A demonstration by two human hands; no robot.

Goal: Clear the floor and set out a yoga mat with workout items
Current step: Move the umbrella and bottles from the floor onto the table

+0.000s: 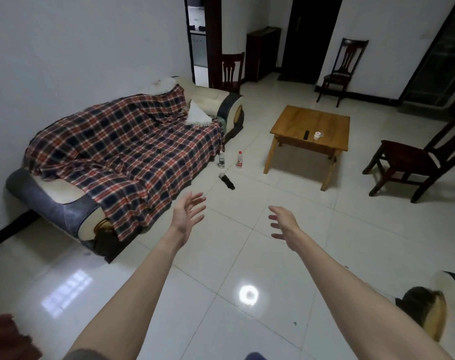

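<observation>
Both my arms reach forward over the glossy tiled floor (221, 255). My left hand (188, 216) is held out with fingers spread, holding nothing. My right hand (283, 224) is also empty, its fingers loosely curved. Ahead on the floor, near the sofa's front, stand a clear bottle with a dark label (221, 160) and a bottle with a red cap and label (239, 159). A dark cylindrical object (227, 180) lies on its side just in front of them. No yoga mat is in view.
A sofa (47, 201) draped in a plaid blanket (132, 146) runs along the left wall. A low wooden table (312, 128) carries a black remote (306, 135) and a tape roll (317, 135). Dark wooden chairs stand at right (408, 159) and at the back (341, 71).
</observation>
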